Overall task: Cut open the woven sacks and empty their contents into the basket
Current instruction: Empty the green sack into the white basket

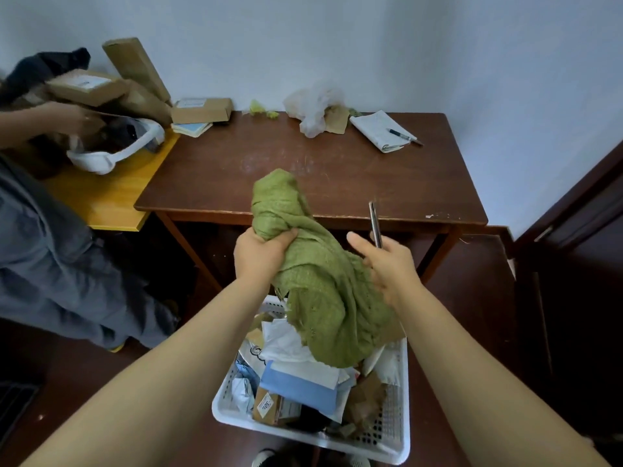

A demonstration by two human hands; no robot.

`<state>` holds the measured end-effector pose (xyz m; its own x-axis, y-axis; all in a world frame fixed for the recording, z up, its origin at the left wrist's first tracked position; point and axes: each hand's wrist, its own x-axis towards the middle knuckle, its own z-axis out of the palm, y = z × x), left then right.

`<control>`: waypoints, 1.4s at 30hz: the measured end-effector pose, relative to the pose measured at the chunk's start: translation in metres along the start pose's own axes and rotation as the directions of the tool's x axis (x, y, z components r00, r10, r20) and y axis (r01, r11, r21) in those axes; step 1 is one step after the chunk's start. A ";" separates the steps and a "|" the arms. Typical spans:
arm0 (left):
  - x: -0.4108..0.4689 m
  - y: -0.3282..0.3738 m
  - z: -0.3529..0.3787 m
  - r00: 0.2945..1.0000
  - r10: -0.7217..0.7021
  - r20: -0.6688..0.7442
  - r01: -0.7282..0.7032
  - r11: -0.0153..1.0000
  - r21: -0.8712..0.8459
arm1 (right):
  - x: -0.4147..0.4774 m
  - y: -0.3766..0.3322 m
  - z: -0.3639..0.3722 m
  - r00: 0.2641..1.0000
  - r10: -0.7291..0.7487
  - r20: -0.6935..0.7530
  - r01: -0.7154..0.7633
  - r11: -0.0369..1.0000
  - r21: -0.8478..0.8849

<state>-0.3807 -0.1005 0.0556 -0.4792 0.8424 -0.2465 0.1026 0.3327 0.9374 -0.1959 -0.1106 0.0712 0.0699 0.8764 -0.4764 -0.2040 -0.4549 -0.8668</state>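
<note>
A single wide-angle view from a camera worn on the person's head, facing forward and steeply down. Both bare forearms [175,358] enter from the bottom corners and fill the lower frame, so the camera is close. At centre, the left hand [261,254] grips a green woven sack [317,298] and the right hand [387,264] holds a thin metal blade [375,224]. The white basket [394,429] sits directly below, on the floor [472,315]. The brown table [337,170] stretches ahead, its far edge against the wall [371,45]. A second person's arm [43,119] shows at the frame's left edge.
</note>
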 end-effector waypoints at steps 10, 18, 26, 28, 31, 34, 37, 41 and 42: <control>-0.042 -0.034 0.024 0.566 -0.428 0.705 0.603 0.798 0.000 | -0.009 0.059 -0.012 0.987 0.160 -0.010 -0.152 0.953 0.264; -0.048 -0.058 0.016 0.776 -0.078 0.625 -0.237 0.883 0.405 | -0.064 0.121 -0.022 0.895 0.130 -0.427 0.038 0.931 0.363; -0.115 -0.121 0.013 0.412 -0.154 0.898 -0.411 0.848 0.334 | -0.153 0.174 -0.023 0.847 0.325 -0.420 -0.043 0.830 0.556; -0.136 -0.130 0.016 0.440 -0.199 0.876 -0.282 0.895 0.345 | -0.182 0.183 -0.038 0.784 0.326 -0.528 0.019 0.838 0.545; -0.171 -0.135 0.027 0.427 -0.283 0.859 -0.186 0.902 0.390 | -0.233 0.206 -0.064 0.566 0.275 -0.777 0.099 0.913 0.395; -0.224 -0.140 0.035 0.274 -0.388 0.880 -0.196 0.874 0.446 | -0.289 0.240 -0.085 0.459 0.259 -0.850 0.111 0.933 0.344; -0.295 -0.152 0.036 0.169 -0.452 0.876 -0.269 0.834 0.482 | -0.338 0.280 -0.106 0.457 0.341 -0.822 0.178 0.870 0.460; -0.407 -0.177 0.030 0.116 -0.528 0.841 -0.293 0.791 0.537 | -0.423 0.329 -0.150 0.321 0.428 -0.845 0.272 0.813 0.515; -0.436 -0.185 0.028 0.087 -0.547 0.833 -0.291 0.786 0.546 | -0.449 0.343 -0.161 0.294 0.449 -0.844 0.293 0.798 0.526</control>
<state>-0.1664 -0.5173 -0.0177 0.6284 0.2444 -0.7385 0.6958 0.2480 0.6741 -0.1399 -0.6858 -0.0353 0.7531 -0.0800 -0.6531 -0.6564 -0.0233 -0.7541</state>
